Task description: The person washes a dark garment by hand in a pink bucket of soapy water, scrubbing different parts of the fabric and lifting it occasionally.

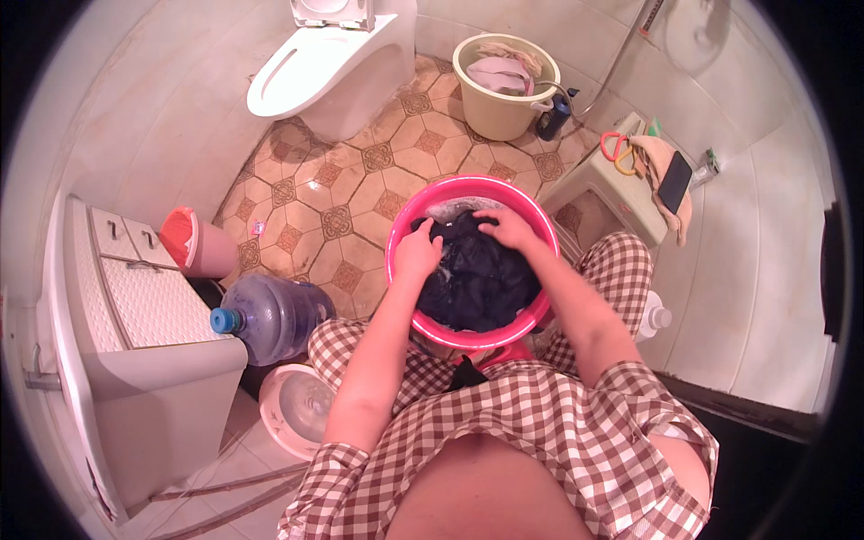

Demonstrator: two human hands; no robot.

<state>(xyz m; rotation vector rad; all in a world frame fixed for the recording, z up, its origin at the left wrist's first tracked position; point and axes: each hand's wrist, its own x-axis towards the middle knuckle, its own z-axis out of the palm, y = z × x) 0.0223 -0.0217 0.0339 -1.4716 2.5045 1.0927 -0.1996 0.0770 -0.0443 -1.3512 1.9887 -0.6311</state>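
A bright pink plastic basin (548, 297) stands in front of me, between my knees. Dark navy wet cloth (486, 277) fills most of it, and whitish suds (466, 204) show along the far inner wall. My left hand (417, 253) grips the cloth at the basin's left side, its thumb toward the middle. At the far right part of the cloth, my right hand (507, 228) has its fingers bent onto the fabric. Some fingertips of both hands are hard to make out against the dark cloth.
A pale yellow bucket (496, 118) of laundry stands beyond, beside a dark bottle (555, 116). A stool (607, 182) at right bears scissors (617, 154), a cloth and a phone (674, 182). Leftward are a water jug (277, 317), a pink bin (212, 250), a cabinet (162, 290) and a toilet (337, 74).
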